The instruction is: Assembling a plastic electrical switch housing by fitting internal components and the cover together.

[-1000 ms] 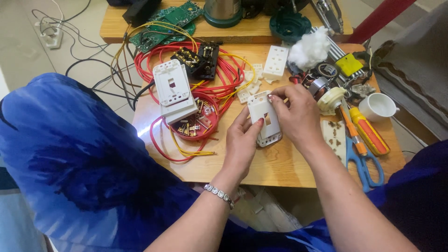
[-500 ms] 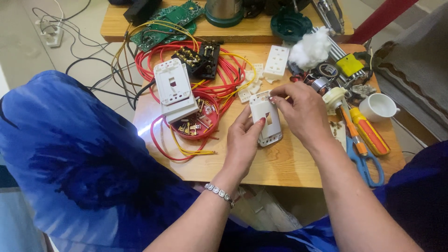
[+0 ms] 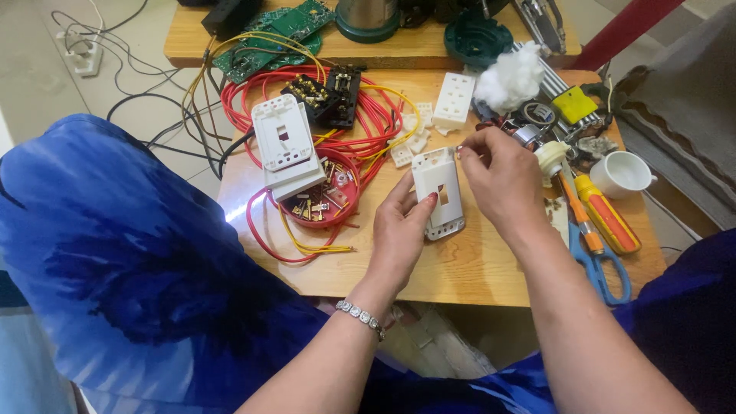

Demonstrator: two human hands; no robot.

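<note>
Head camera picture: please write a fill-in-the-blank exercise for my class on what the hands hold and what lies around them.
1. Both hands hold a white ____ with a rectangular slot in its middle.
2. The left hand grips it from below, while the right hand pinches its ____ edge.
3. The round red dish holds small ____ parts.
4. The scissors near the table's right edge have ____ handles.

Missing words: plate; top; metal; blue

Right hand (image 3: 502, 180) now sits a bit further from the red bowl (image 3: 322, 201) than 1 s ago, fingertips pinching at the top right corner of the white faceplate (image 3: 438, 188). Plate's slot & front face show more; left hand (image 3: 402, 230) grips its lower left edge w/ thumb on front.
</note>
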